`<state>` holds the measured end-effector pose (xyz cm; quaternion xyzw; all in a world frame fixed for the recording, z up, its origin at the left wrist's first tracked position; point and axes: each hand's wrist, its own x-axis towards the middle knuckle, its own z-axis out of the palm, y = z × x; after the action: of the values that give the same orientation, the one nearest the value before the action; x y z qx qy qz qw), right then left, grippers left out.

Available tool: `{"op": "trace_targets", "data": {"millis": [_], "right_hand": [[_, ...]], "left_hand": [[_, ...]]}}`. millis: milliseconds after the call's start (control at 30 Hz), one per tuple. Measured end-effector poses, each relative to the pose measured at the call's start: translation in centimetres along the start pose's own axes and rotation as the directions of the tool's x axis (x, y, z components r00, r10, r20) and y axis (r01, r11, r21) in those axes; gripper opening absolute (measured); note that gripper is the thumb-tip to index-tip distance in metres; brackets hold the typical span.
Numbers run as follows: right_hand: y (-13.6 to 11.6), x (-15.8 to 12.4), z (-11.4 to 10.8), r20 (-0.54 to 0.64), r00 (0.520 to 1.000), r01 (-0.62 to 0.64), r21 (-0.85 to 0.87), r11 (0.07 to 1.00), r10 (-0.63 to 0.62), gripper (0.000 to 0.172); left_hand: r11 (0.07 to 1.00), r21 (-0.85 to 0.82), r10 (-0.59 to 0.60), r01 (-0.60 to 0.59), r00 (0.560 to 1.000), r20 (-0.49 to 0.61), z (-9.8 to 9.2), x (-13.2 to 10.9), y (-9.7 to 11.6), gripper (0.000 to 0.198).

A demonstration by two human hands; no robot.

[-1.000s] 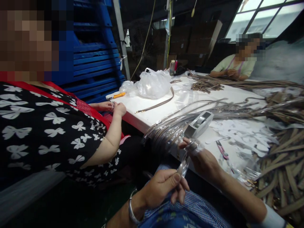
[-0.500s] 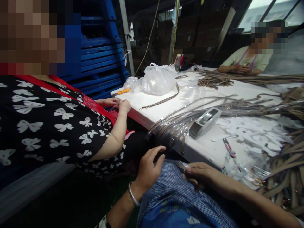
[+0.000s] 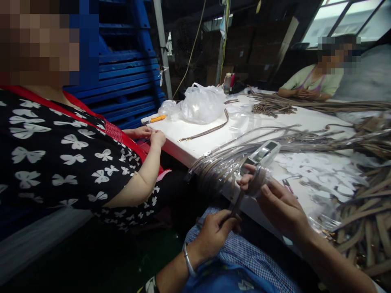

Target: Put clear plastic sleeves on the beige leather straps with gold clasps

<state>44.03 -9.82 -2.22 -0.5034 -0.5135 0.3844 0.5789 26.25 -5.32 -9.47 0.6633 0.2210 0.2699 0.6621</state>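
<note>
A brown strap [image 3: 237, 202] slants up from my lap over the near table edge, with clear plastic about its upper part. My left hand [image 3: 215, 230], wearing a silver bangle, is closed around the strap's lower part. Higher and to the right, my right hand [image 3: 279, 201] grips the strap's upper part, where it bends into a loop. Its fingertips are partly hidden behind the plastic. Just beyond my right hand, a grey and clear box-shaped device [image 3: 265, 150] lies on straps in clear plastic sleeves [image 3: 210, 167].
White table [image 3: 183, 148] holds a white plastic bag [image 3: 203, 103], an orange-handled cutter [image 3: 157, 118], white paper pieces [image 3: 320, 171] and a pink-handled tool [image 3: 287, 186]. Brown straps [image 3: 363, 219] pile at right. One co-worker [image 3: 122, 171] sits close at left, another [image 3: 314, 81] across the table.
My right hand has risen from my lap to above the table edge with the strap. The left has moved right and closed around the strap's lower part.
</note>
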Motion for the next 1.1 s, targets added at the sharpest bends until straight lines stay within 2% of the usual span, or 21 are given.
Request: {"op": "trace_targets", "data": {"millis": [67,133,200,267,367,433,500,533,567,633,667,700,733,767,833,867,900,933,1000,1033,1100], "right_hand": [[1.4,0.4,-0.4,0.017,0.985,0.167,-0.309,0.936,-0.170,0.045],[3.1,0.6,-0.8,0.178,0.934,0.356,-0.526,0.772,-0.310,0.046],[4.8,0.6,-1.0,0.358,0.860,0.510,-0.599,0.617,-0.364,0.049],[6.0,0.4,-1.1,0.478,0.818,0.570,-0.604,0.557,-0.319,0.051],[6.9,-0.2,-1.0,0.573,0.789,0.583,-0.587,0.561,-0.221,0.051],[7.1,-0.7,-0.8,0.601,0.779,0.583,-0.588,0.561,-0.179,0.040],[7.1,-1.3,-0.6,0.604,0.790,0.553,-0.624,0.552,-0.110,0.027],[7.1,-1.6,-0.5,0.597,0.800,0.527,-0.650,0.548,-0.060,0.024],[7.0,-1.9,-0.5,0.579,0.816,0.489,-0.680,0.547,-0.010,0.022],[6.9,-2.4,-0.5,0.490,0.865,0.349,-0.739,0.577,0.104,0.020],[6.9,-2.6,-0.5,0.431,0.883,0.237,-0.750,0.618,0.184,0.021],[6.8,-2.8,-0.5,0.376,0.882,0.096,-0.733,0.673,0.284,0.024],[6.7,-2.9,-0.5,0.345,0.849,-0.068,-0.680,0.730,0.400,0.028],[6.5,-3.1,-0.5,0.349,0.783,-0.240,-0.593,0.768,0.514,0.031],[6.0,-3.5,-0.4,0.441,0.609,-0.544,-0.372,0.752,0.659,0.036],[5.6,-3.7,-0.3,0.499,0.542,-0.646,-0.268,0.715,0.676,0.038],[5.1,-3.9,-0.2,0.547,0.503,-0.711,-0.178,0.680,0.669,0.038],[4.6,-4.2,-0.2,0.586,0.484,-0.749,-0.106,0.654,0.650,0.038],[3.6,-4.6,0.0,0.635,0.496,-0.768,0.004,0.640,0.592,0.035],[3.1,-4.8,0.1,0.645,0.520,-0.759,0.048,0.649,0.560,0.034],[2.5,-5.0,0.3,0.628,0.598,-0.719,0.145,0.680,0.498,0.032]], "left_hand": [[0.996,-0.075,-0.044,0.046,0.999,0.031,0.0,-0.4,0.5,0.034],[0.981,-0.163,-0.096,0.107,0.993,0.070,-0.1,-0.8,1.1,0.036],[0.954,-0.247,-0.152,0.171,0.984,0.096,-0.5,-0.9,1.8,0.039],[0.915,-0.329,-0.213,0.233,0.972,0.096,-1.0,-0.9,2.3,0.042],[0.846,-0.414,-0.315,0.336,0.941,0.120,-2.0,-0.8,2.7,0.043],[0.808,-0.420,-0.370,0.413,0.911,0.184,-2.7,-0.6,2.6,0.044],[0.802,-0.351,-0.412,0.483,0.873,0.259,-3.3,-0.5,2.1,0.048],[0.825,-0.273,-0.423,0.494,0.862,0.280,-3.6,-0.5,1.9,0.050],[0.869,-0.163,-0.417,0.467,0.869,0.266,-3.8,-0.4,1.6,0.049],[0.945,0.157,-0.310,0.285,0.936,0.165,-4.4,-0.5,1.1,0.040],[0.927,0.341,-0.207,0.155,0.971,0.121,-4.7,-0.5,0.9,0.040],[0.861,0.508,-0.091,0.023,0.990,0.108,-5.0,-0.6,0.6,0.047],[0.763,0.639,0.011,-0.096,0.991,0.135,-5.3,-0.7,0.5,0.057],[0.654,0.729,0.086,-0.201,0.978,0.193,-5.6,-0.7,0.3,0.061],[0.448,0.807,0.181,-0.386,0.923,0.341,-6.2,-0.8,-0.1,0.056],[0.361,0.808,0.233,-0.466,0.884,0.406,-6.5,-0.9,-0.3,0.051],[0.288,0.796,0.288,-0.533,0.841,0.459,-6.8,-0.9,-0.5,0.047],[0.235,0.779,0.343,-0.581,0.800,0.493,-7.1,-0.8,-0.8,0.044],[0.207,0.755,0.450,-0.622,0.746,0.491,-7.5,-0.6,-1.4,0.040],[0.237,0.752,0.497,-0.616,0.742,0.451,-7.5,-0.4,-1.7,0.039],[0.382,0.726,0.548,-0.572,0.773,0.320,-7.2,0.1,-2.3,0.039]]}}
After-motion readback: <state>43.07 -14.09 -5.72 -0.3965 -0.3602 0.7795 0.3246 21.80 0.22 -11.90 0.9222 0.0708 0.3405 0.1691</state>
